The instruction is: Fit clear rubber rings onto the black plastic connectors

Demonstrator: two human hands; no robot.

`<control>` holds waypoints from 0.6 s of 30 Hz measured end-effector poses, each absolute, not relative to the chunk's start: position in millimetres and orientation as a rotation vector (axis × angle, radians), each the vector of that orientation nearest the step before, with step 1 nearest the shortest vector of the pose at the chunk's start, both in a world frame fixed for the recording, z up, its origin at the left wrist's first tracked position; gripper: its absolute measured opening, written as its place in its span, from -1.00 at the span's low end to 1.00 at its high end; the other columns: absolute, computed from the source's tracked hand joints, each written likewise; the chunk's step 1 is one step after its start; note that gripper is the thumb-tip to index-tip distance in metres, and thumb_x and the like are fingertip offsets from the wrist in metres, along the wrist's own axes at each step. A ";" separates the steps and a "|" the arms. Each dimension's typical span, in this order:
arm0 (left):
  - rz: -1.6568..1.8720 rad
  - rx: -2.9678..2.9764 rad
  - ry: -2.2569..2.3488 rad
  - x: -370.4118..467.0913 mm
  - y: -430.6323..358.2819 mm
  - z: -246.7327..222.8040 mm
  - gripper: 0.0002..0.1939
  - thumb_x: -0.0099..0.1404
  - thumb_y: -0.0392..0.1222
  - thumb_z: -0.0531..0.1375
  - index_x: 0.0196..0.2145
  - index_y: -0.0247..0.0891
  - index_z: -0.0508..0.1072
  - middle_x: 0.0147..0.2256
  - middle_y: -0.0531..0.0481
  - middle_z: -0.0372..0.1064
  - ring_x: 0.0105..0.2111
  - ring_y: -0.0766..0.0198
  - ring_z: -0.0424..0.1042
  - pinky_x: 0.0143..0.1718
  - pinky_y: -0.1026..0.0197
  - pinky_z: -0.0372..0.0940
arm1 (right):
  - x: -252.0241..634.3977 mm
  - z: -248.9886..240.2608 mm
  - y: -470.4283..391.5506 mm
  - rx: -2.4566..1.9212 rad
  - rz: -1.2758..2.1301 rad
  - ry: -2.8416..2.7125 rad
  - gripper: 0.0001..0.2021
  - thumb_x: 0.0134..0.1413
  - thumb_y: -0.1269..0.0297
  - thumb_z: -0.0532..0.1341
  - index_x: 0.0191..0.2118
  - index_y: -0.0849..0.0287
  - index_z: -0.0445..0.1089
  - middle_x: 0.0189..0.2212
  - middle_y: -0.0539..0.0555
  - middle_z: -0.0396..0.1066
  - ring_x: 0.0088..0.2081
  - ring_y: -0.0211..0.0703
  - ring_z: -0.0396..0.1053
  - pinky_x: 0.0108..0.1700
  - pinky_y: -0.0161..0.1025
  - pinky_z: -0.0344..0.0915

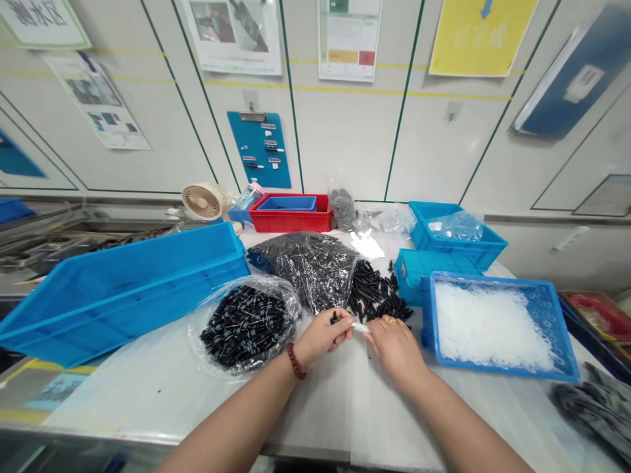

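Observation:
Over the middle of the table my left hand [323, 336] is closed, with the end of a small black plastic part [334, 318] showing at its fingers. My right hand [397, 347], wearing a yellow ring, pinches a short white rod-shaped tool [361, 327] whose far end meets the left fingertips. How the tool and the black part touch is hidden by the fingers. Just beyond my hands lies a loose pile of black parts [372, 289], spilling from a large clear bag [308, 266]. Left of my left hand, a plastic-lined round container [197, 338] holds black parts with pale rings.
At right stands a blue bin [503, 374] of small white rings [488, 322], beside a turquoise box [436, 263] and another blue bin [458, 243]. A long blue bin [133, 276] stands at left. Behind are a red bin [290, 224], a fan [202, 202] and a white glove [368, 245].

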State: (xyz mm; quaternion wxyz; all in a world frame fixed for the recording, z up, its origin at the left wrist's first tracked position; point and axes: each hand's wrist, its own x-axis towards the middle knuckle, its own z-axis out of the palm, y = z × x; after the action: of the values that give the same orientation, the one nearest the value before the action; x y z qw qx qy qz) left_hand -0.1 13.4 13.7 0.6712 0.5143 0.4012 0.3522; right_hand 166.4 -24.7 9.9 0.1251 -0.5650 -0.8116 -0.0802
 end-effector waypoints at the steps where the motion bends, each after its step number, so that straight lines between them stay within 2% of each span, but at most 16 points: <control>1: 0.820 1.195 0.918 1.0 13.6 13.1 -0.64 0.02 0.05 0.24 -0.47 -0.33 0.30 -0.63 0.12 0.20 -0.72 0.53 -0.01 -0.75 0.44 -0.15 | 166.7 9.9 -24.1 -1.668 -0.216 -2.360 -0.85 0.16 0.29 0.09 -0.40 0.16 0.34 -0.47 0.06 0.39 -0.33 -0.11 0.30 -0.27 -0.24 0.03; 11: 0.798 1.239 0.943 0.3 13.0 18.2 -0.60 -0.03 0.07 0.25 -0.38 -0.33 0.33 -0.66 0.18 0.14 -0.74 0.51 0.03 -0.77 0.44 -0.09 | 172.6 11.7 -20.1 -1.606 0.015 -2.325 -0.84 0.17 0.29 0.07 -0.31 0.15 0.38 -0.40 0.05 0.42 -0.32 -0.13 0.33 -0.30 -0.27 0.10; 15: 0.874 1.232 0.917 1.0 13.9 15.3 -0.64 0.01 0.04 0.24 -0.40 -0.33 0.33 -0.64 0.16 0.17 -0.73 0.51 0.05 -0.77 0.44 -0.03 | 177.2 7.7 -18.5 -1.520 0.059 -2.256 -0.83 0.15 0.27 0.07 -0.27 0.15 0.39 -0.38 0.06 0.43 -0.32 -0.12 0.33 -0.30 -0.26 0.13; 18: 0.965 1.123 0.915 -2.2 17.9 13.7 -0.66 0.02 0.01 0.24 -0.41 -0.33 0.31 -0.63 0.15 0.17 -0.72 0.52 0.03 -0.77 0.46 -0.07 | 183.1 5.8 -16.8 -1.498 0.151 -2.112 -0.82 0.12 0.25 0.09 -0.23 0.15 0.38 -0.34 0.08 0.43 -0.31 -0.11 0.33 -0.28 -0.23 0.16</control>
State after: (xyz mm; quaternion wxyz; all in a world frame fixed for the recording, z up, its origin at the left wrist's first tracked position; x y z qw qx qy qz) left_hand -2.2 17.9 13.7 0.6447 0.4932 0.4021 0.4237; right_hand 183.1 -16.8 5.8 0.2706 -0.5559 -0.7840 0.0561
